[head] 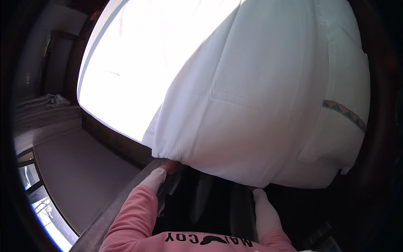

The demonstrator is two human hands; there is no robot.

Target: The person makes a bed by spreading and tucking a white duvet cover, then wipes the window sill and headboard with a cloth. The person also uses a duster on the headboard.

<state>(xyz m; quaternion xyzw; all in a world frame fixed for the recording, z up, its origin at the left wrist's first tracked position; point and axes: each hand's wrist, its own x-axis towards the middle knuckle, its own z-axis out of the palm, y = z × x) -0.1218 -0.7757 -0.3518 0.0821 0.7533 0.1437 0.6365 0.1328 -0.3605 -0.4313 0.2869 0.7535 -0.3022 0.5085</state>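
A bed spread with white bedding (239, 126) fills most of the view, its left part glaring in bright light. At the corner of the near edge, my left hand (171, 166) is at the hem of the white cover, its fingers partly hidden beneath the cloth. Further right along the same edge is my right hand (254, 188), almost wholly covered by the cloth and the white sleeve. Whether its fingers are closed on the cover cannot be seen. A narrow patterned band (344, 114) lies across the bedding at the right.
Left of the bed stands a plain wall or panel (85, 170) beside a window (42, 201). A crumpled light cloth (58, 99) lies on a ledge at the far left. Dark, poorly lit floor shows below the bed's near edge.
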